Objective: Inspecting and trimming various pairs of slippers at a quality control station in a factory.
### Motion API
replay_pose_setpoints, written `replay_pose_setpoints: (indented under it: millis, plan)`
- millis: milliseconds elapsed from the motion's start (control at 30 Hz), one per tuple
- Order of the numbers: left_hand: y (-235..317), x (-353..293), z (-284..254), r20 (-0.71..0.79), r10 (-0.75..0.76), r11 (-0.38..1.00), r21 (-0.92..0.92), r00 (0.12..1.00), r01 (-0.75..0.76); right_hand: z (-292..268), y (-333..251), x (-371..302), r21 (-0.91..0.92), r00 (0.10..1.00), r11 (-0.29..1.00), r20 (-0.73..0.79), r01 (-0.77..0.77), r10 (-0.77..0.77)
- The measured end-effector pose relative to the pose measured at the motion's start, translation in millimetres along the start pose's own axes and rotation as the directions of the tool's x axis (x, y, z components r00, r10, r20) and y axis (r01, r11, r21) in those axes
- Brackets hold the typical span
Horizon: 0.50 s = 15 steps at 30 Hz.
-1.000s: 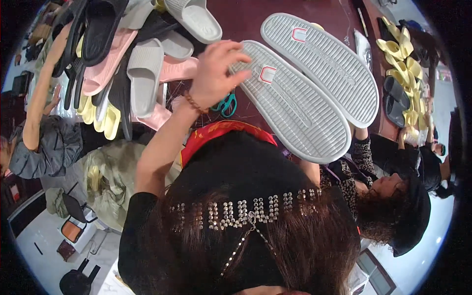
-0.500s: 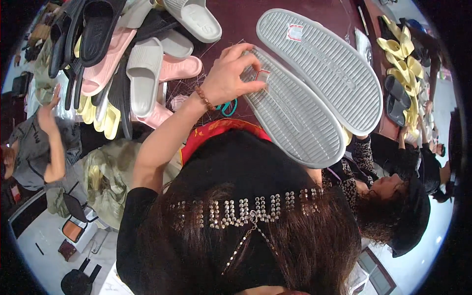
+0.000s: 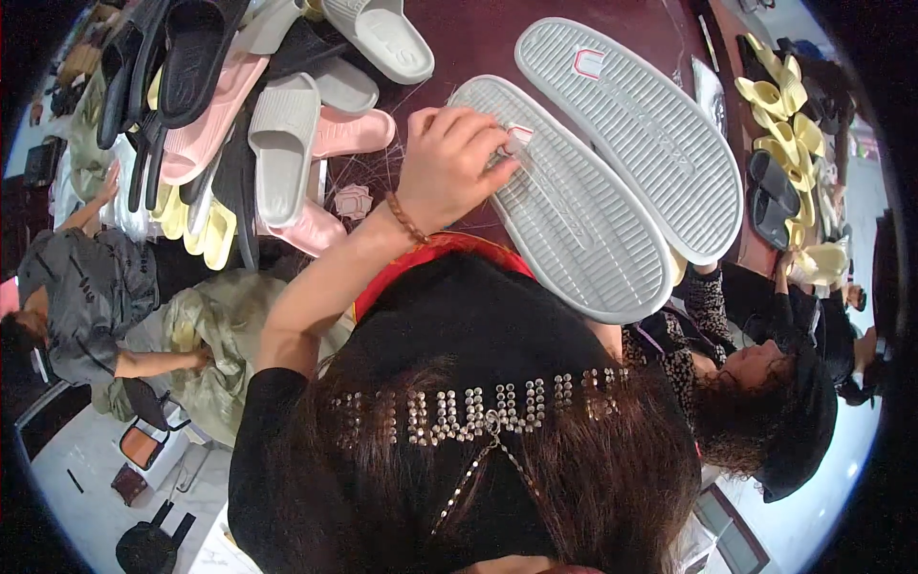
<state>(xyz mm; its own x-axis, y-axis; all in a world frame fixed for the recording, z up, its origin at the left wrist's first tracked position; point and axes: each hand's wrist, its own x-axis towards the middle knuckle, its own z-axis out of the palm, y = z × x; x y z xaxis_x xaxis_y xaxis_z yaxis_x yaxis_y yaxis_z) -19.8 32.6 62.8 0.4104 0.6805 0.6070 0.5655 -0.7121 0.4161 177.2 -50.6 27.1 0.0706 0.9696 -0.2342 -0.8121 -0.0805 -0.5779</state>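
Observation:
Two grey slippers are held up side by side, ridged soles facing me: a nearer slipper (image 3: 583, 225) and a farther slipper (image 3: 660, 143). A sticker with a red edge (image 3: 519, 132) is at the toe end of the nearer sole. My left hand (image 3: 449, 163) is closed there, thumb and fingers pinching the sticker's lower edge against or just above the ridges. On the farther sole, a similar red-and-white sticker (image 3: 588, 63) lies flat. My right hand is hidden behind the slippers; only a bit of the right arm (image 3: 608, 337) shows below them.
Black, pink, grey and yellow slippers are heaped at the left, including a grey slipper (image 3: 284, 143). A stack of pale stickers (image 3: 353, 201) lies on the dark red table (image 3: 459, 38). Yellow slippers (image 3: 784, 124) line the right side. Co-workers sit at both sides.
My left hand has brought the sticker from above the nearer sole onto or close to its toe end, turning knuckles up. The slippers shifted slightly. The co-worker at left lowered an arm.

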Motion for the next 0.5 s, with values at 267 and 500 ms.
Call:
replay_pose_setpoints:
  millis: [267, 500]
  plan:
    - [11.2, 0.9, -2.2, -0.092, 0.113, 0.983, 0.156, 0.989, -0.098, 10.6, -6.6, -3.7, 0.043, 0.999, 0.999, 0.032, 0.025, -0.027]
    - [-34.9, -16.0, -17.1, 0.221, -0.698, 0.119, -0.902, 0.681, 0.415, 9.1, -15.9, -5.3, 0.067, 0.999, 0.998, 0.035, -0.006, 0.004]
